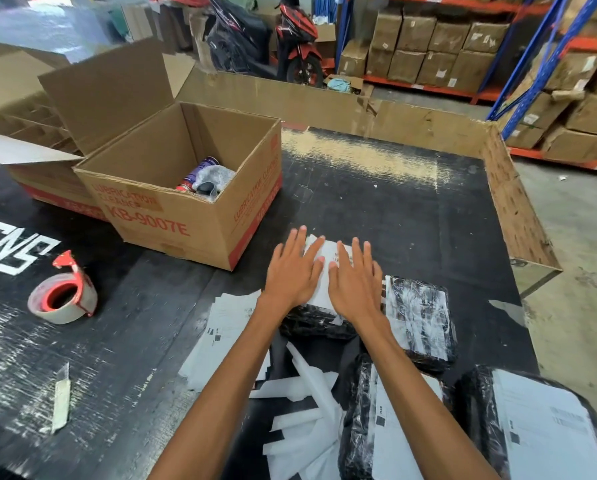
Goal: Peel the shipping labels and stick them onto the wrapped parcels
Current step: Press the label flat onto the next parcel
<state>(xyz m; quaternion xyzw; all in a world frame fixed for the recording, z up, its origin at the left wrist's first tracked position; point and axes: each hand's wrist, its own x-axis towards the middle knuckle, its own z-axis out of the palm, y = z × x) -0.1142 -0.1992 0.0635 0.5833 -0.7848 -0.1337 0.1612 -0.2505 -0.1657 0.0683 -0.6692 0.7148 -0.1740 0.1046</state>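
Note:
Both of my hands lie flat, fingers straight, on a white shipping label (328, 252) on top of a black wrapped parcel (314, 322) in the middle of the dark table. My left hand (295, 271) presses the label's left side and my right hand (354, 280) its right side. To the right lies another black parcel (420, 320). Two labelled parcels sit near the front: one (390, 431) under my right forearm and one (539, 427) at the bottom right. A stack of unpeeled labels (228, 327) lies under my left forearm. Peeled backing strips (307, 410) are heaped between my arms.
An open cardboard box (172, 209) with cans stands at the back left. A tape dispenser (63, 294) and a utility knife (61, 398) lie to the left. A low cardboard wall (518, 202) lines the table's back and right edges. Shelves of boxes and a motorbike stand beyond.

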